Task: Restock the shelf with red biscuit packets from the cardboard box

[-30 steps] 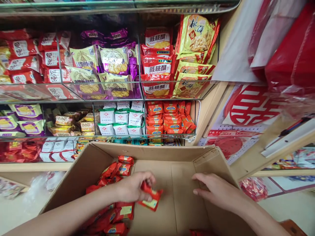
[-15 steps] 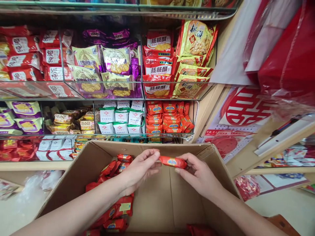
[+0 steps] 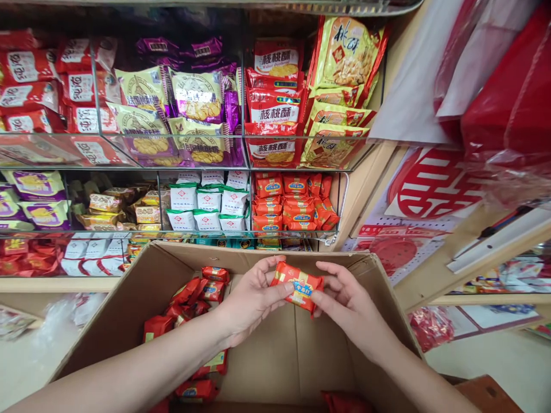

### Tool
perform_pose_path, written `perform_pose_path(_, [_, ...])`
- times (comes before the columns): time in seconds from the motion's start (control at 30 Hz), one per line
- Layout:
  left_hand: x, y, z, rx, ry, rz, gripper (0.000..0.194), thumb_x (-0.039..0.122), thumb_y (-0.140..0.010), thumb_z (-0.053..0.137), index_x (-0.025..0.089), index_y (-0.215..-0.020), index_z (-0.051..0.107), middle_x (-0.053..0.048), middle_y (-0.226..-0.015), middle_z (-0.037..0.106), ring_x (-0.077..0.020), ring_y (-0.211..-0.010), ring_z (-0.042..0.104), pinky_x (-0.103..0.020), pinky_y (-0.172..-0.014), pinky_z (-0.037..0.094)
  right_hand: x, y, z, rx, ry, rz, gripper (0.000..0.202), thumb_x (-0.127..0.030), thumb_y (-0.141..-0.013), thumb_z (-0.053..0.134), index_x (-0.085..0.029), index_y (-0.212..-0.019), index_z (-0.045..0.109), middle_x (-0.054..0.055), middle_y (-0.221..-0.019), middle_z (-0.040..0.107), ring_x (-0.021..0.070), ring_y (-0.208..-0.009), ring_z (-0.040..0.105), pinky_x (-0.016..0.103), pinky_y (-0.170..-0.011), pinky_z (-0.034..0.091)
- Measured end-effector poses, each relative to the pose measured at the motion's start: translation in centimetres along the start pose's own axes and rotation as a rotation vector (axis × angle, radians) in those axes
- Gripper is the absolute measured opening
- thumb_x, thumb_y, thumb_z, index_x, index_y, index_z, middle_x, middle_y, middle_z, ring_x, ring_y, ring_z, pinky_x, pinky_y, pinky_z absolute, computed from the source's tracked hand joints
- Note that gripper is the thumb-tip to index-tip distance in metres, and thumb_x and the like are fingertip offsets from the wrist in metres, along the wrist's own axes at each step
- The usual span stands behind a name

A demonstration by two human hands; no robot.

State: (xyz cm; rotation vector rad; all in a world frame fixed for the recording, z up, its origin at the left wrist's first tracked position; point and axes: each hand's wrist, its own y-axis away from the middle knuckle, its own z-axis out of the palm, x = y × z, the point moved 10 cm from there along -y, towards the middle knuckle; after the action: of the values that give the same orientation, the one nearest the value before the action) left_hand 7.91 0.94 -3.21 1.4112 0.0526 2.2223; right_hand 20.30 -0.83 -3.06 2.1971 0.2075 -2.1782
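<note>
A red snack packet with a blue and gold label faces up between my two hands, above an open cardboard box. My left hand pinches its left end, thumb on top. At the right end, the thumb and fingers of my right hand close on the packet's edge. More red packets lie piled along the box's left side, partly hidden by my left forearm. Another red packet shows at the bottom edge of the view.
Shelf compartments beyond the box hold matching red packets, white packets, walnut shortbread packs and yellow packs. Red plastic-wrapped goods hang at the upper right. A brown object is at the lower right.
The packet has turned from edge-on to showing its broad labelled face. My left thumb now lies over it. The view has shifted slightly.
</note>
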Motion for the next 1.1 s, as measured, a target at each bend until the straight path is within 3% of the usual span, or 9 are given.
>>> perform_pose_path(0.2, [-2.3,0.3,1.6,-0.024,0.060,-0.124,0.025,0.021,-0.071,0.070,0.017,-0.093,0.058,-0.003,-0.093,0.065,-0.0142,-0.089,0.061,-0.026,-0.078,0.045,0.1,-0.5,-0.9,0.077,-0.169,0.057,0.036,-0.037,-0.075,0.063,-0.021,-0.093,0.036,-0.002,-0.074,0.060,0.0105,-0.059,0.057,0.026,-0.058,0.049])
perform_pose_path(0.27, [-2.9,0.3,2.1,-0.031,0.064,-0.153,0.017,0.024,-0.073,0.067,0.015,-0.087,0.061,-0.005,-0.088,0.067,-0.0141,-0.084,0.062,-0.025,-0.076,0.046,-0.3,-0.4,-1.1,0.073,-0.154,0.030,0.034,-0.037,-0.075,0.062,-0.021,-0.092,0.037,-0.001,-0.075,0.060,0.0105,-0.059,0.058,0.026,-0.058,0.050])
perform_pose_path(0.37, [-2.2,-0.2,1.7,0.046,0.079,-0.089,0.011,0.022,-0.076,0.064,0.014,-0.083,0.061,-0.005,-0.082,0.068,-0.0116,-0.073,0.063,-0.024,-0.073,0.049,-1.2,-0.3,-1.5,0.089,-0.102,-0.058,0.032,-0.037,-0.078,0.058,-0.021,-0.099,0.039,0.001,-0.081,0.059,0.0111,-0.062,0.058,0.025,-0.055,0.050])
perform_pose_path(0.5, [0.5,-1.6,1.2,0.107,0.050,0.022,0.010,0.021,-0.077,0.063,0.013,-0.079,0.058,-0.007,-0.086,0.067,-0.0155,-0.076,0.066,-0.024,-0.070,0.053,-1.1,-0.1,-2.4,0.098,-0.047,-0.081,0.032,-0.034,-0.081,0.054,-0.021,-0.106,0.040,0.002,-0.086,0.058,0.0108,-0.063,0.058,0.023,-0.053,0.048])
perform_pose_path(0.67, [6.6,-5.0,0.7,0.209,0.069,0.241,0.009,0.018,-0.082,0.056,0.013,-0.075,0.054,-0.003,-0.075,0.063,-0.0182,-0.076,0.068,-0.020,-0.061,0.055,0.2,-0.1,-2.7,0.028,0.103,0.008,0.019,-0.031,-0.080,0.052,-0.018,-0.095,0.050,0.001,-0.076,0.056,0.0113,-0.064,0.056,0.022,-0.054,0.045])
perform_pose_path(0.77, [9.7,-7.7,0.8,0.296,0.107,0.300,0.016,0.019,-0.086,0.049,0.012,-0.073,0.052,-0.002,-0.067,0.059,-0.0168,-0.072,0.068,-0.016,-0.053,0.054,-0.1,0.2,-2.1,-0.042,0.241,-0.002,0.013,-0.031,-0.082,0.049,-0.019,-0.084,0.054,-0.001,-0.066,0.053,0.0112,-0.061,0.052,0.022,-0.052,0.041])
perform_pose_path(0.9, [12.5,-11.1,0.9,0.396,0.151,0.321,0.020,0.019,-0.089,0.043,0.012,-0.072,0.051,0.001,-0.056,0.053,-0.0146,-0.069,0.067,-0.013,-0.049,0.053,-1.3,0.5,-1.5,-0.093,0.366,-0.064,0.011,-0.025,-0.081,0.047,-0.019,-0.077,0.055,-0.002,-0.062,0.053,0.0103,-0.057,0.049,0.021,-0.049,0.036])
perform_pose_path(1.1, [15.5,-13.7,0.3,0.531,0.111,0.431,0.019,0.007,-0.087,0.040,0.015,-0.083,0.057,0.000,-0.063,0.059,-0.0090,-0.062,0.063,-0.010,-0.047,0.050,-1.7,0.8,-1.2,-0.154,0.456,-0.096,0.011,-0.018,-0.080,0.047,-0.019,-0.074,0.056,-0.001,-0.066,0.058,0.0109,-0.060,0.052,0.022,-0.054,0.037])
